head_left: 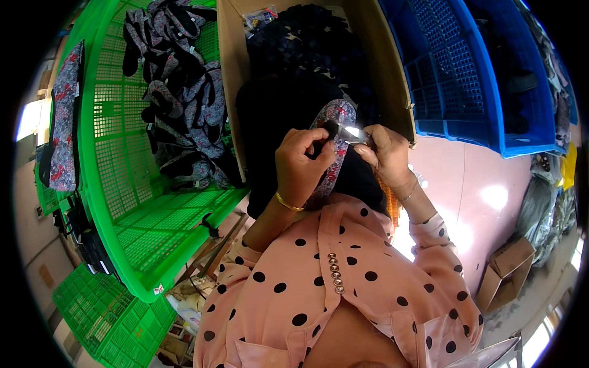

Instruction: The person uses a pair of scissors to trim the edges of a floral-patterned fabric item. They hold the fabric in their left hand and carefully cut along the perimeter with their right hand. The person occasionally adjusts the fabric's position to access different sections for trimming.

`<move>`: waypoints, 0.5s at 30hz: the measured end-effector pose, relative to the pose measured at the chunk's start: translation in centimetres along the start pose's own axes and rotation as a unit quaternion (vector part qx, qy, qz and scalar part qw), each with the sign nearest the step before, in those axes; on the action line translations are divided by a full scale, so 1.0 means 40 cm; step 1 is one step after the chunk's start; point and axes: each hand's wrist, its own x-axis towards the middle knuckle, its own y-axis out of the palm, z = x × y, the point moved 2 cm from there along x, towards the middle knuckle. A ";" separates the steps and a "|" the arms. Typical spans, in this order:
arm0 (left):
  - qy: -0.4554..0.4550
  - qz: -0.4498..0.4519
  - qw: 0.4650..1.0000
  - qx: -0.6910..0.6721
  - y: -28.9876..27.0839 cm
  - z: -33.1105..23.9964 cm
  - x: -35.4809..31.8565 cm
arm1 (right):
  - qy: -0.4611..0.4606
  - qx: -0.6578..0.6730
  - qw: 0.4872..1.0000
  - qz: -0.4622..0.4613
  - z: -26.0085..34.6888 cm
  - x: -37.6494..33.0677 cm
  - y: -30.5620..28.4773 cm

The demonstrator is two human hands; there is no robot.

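Observation:
A floral fabric slipper (337, 111) with red and grey print is held upright over my lap. My left hand (299, 162), with a gold bangle at the wrist, is closed on it and pinches a dark bit at its edge. From the other side, my right hand (389, 154) grips small metal snips (357, 135). Their shiny blades point left and reach the slipper's edge beside my left fingertips. Glare on the metal hides whether the blades are apart. My fingers cover part of the slipper's middle.
A green plastic crate (110, 144) at left holds a heap of similar floral slippers (184, 101). Ahead, a cardboard box (231, 67) contains many dark pieces (300, 46). Blue crates (472, 132) stand at right, and a smaller carton (506, 273) sits on the floor.

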 end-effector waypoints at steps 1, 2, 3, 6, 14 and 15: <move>-0.078 0.016 0.996 -0.051 -0.004 0.010 -0.008 | -0.014 -0.011 1.000 -0.003 0.004 0.004 -0.001; -0.155 0.030 0.982 -0.102 -0.006 0.018 -0.015 | -0.029 -0.023 0.999 -0.005 0.010 0.009 0.000; -0.190 0.036 0.963 -0.187 -0.006 0.015 -0.015 | -0.043 -0.036 0.998 -0.009 0.019 0.015 0.000; -0.221 0.066 0.943 -0.240 -0.018 0.003 -0.010 | -0.078 -0.076 0.994 -0.021 0.037 0.029 -0.002; -0.251 0.094 0.912 -0.311 -0.030 -0.015 -0.013 | -0.084 -0.109 0.990 -0.015 0.067 0.044 -0.016; -0.256 0.098 0.909 -0.314 -0.032 -0.016 -0.012 | -0.081 -0.112 0.990 -0.009 0.068 0.044 -0.016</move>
